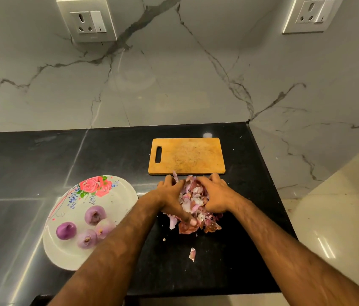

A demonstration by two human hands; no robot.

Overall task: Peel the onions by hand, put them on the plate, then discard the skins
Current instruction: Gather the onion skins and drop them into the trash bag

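Onions (95,215): four, peeled, purple, lying close together on the plate, at 8 o'clock from the skins.
Plate (63,255): white, with a rose print at its 12 o'clock rim. It rests on the counter, and the left forearm crosses its 3 o'clock edge.
Skins (192,199): one loose heap on the counter, just at 6 o'clock of the cutting board, between both hands.
Left hand (170,199): cupped against the heap's 9 o'clock side, fingers curled into the skins, thumb pressed on its 6 o'clock edge.
Right hand (217,197): cupped against the heap's 3 o'clock side, fingers curled over the skins.
Stray scrap (192,254): one piece of skin lying apart, at 6 o'clock of the heap.
Cutting board (187,155): wooden, flat on the counter, handle slot at its 9 o'clock end.
Counter (41,162): black stone, with a marble wall behind.
Sockets (87,19): two wall outlets, at 11 and 1 o'clock of the view.
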